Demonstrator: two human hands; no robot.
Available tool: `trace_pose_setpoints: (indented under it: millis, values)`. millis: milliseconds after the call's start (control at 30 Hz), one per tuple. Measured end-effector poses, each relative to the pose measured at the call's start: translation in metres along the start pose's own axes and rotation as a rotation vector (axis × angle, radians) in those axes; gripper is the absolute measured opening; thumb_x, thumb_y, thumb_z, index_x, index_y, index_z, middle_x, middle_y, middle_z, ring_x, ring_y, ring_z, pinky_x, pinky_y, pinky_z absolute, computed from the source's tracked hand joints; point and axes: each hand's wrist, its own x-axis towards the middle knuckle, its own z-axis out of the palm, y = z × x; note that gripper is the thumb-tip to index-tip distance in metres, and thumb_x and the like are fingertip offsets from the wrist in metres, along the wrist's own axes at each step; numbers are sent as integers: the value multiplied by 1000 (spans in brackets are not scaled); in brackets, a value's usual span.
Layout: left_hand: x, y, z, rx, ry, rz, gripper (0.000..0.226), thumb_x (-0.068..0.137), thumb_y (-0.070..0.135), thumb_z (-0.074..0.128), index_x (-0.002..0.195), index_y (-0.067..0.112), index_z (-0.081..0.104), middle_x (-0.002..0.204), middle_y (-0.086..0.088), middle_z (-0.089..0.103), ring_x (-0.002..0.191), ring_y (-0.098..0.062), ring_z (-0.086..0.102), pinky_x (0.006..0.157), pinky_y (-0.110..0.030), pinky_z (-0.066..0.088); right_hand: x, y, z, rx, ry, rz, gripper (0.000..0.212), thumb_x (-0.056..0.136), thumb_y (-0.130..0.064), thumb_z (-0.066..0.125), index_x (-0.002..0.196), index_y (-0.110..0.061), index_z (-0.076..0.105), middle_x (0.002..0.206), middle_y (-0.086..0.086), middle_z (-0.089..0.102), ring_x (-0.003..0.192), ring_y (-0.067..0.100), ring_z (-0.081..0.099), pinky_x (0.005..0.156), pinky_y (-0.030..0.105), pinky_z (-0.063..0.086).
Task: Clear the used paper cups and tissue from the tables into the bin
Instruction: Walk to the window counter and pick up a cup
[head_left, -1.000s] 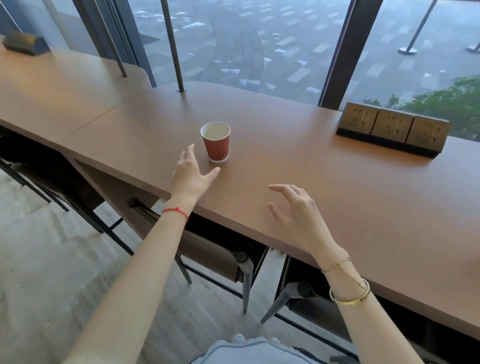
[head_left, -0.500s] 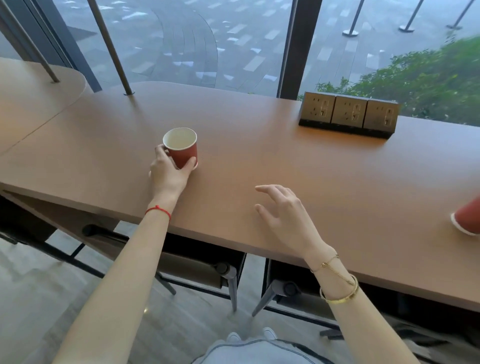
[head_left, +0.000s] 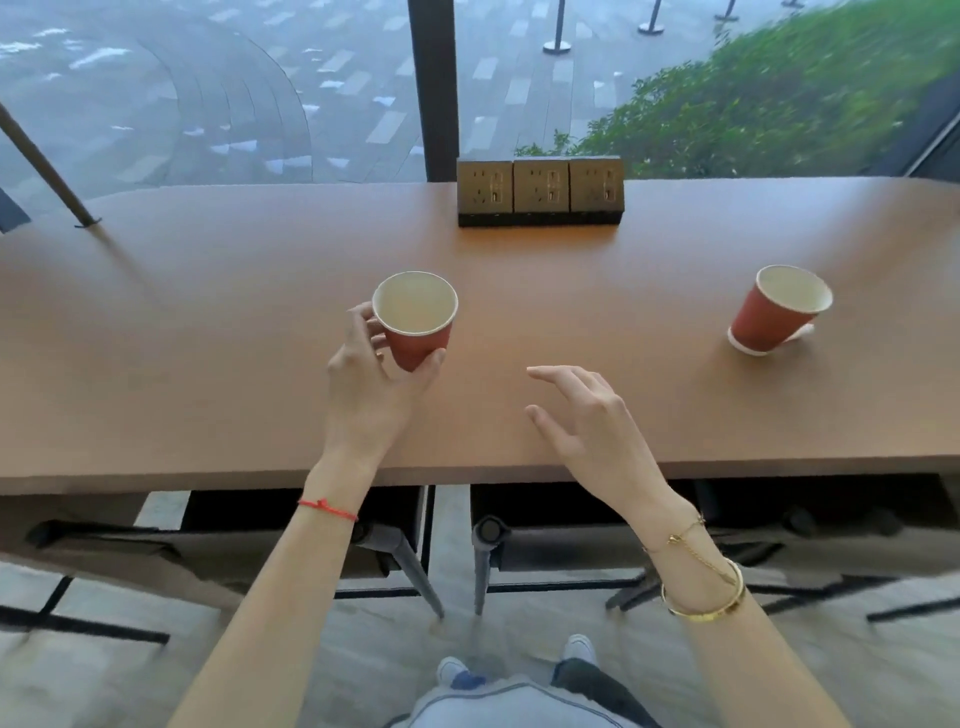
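Observation:
My left hand (head_left: 371, 387) grips a red paper cup (head_left: 418, 322) by its lower wall and holds it upright just above the brown table (head_left: 208, 322); the cup's pale inside looks empty. A second red paper cup (head_left: 774, 312) stands tilted on the table at the right, with something white under its base. My right hand (head_left: 587, 421) hovers over the table's near edge with fingers spread and holds nothing. No tissue or bin is in view.
A block of three brass-coloured power sockets (head_left: 540, 189) sits at the table's far edge against the window. Chairs (head_left: 395, 545) are tucked under the table. A slanted metal rod (head_left: 47, 166) meets the table at far left.
My left hand reached the cup, closed round it and lifted it off the table. The view swung right, bringing the second cup fully into sight. My right hand stayed about where it was.

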Motion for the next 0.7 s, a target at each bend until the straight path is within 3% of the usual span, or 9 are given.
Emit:
trace_pose_setpoints:
  millis: [100, 233, 367, 533, 700]
  values:
    - [-15, 23, 33, -35, -82, 66, 69, 67, 35, 84, 124, 23, 47, 101, 20, 56, 84, 7, 57, 70, 2, 38, -17, 27, -24, -22, 40, 60, 40, 92, -29, 60, 130, -19, 55, 128, -4, 59, 121, 5, 46, 102, 14, 30]
    - [-31, 55, 79, -63, -162, 128, 65, 69, 34, 83, 123, 22, 49, 105, 16, 58, 92, -3, 60, 76, -10, 45, -35, 69, -64, -55, 121, 125, 38, 92, -27, 62, 128, -18, 57, 125, -4, 61, 119, 6, 47, 100, 12, 29]
    - [-44, 88, 124, -95, -180, 140, 64, 69, 32, 84, 122, 21, 49, 106, 13, 58, 93, -7, 60, 79, -22, 51, -43, 116, -106, -93, 216, 183, 33, 91, -24, 62, 122, -15, 61, 119, -2, 63, 116, 12, 51, 99, 19, 35]
    - [-56, 115, 167, -115, -161, 139, 63, 69, 33, 83, 120, 24, 47, 106, 14, 58, 95, -8, 59, 72, 0, 39, -32, 179, -150, -179, 336, 261, 23, 88, -18, 64, 110, -13, 65, 110, 3, 67, 106, 22, 55, 92, 27, 39]
    - [-62, 132, 198, -89, -137, 114, 67, 69, 35, 83, 124, 22, 47, 111, 11, 59, 98, -9, 59, 72, -1, 41, -5, 231, -166, -162, 249, 264, 25, 90, -19, 61, 114, -15, 64, 115, 2, 65, 111, 24, 51, 93, 29, 40]
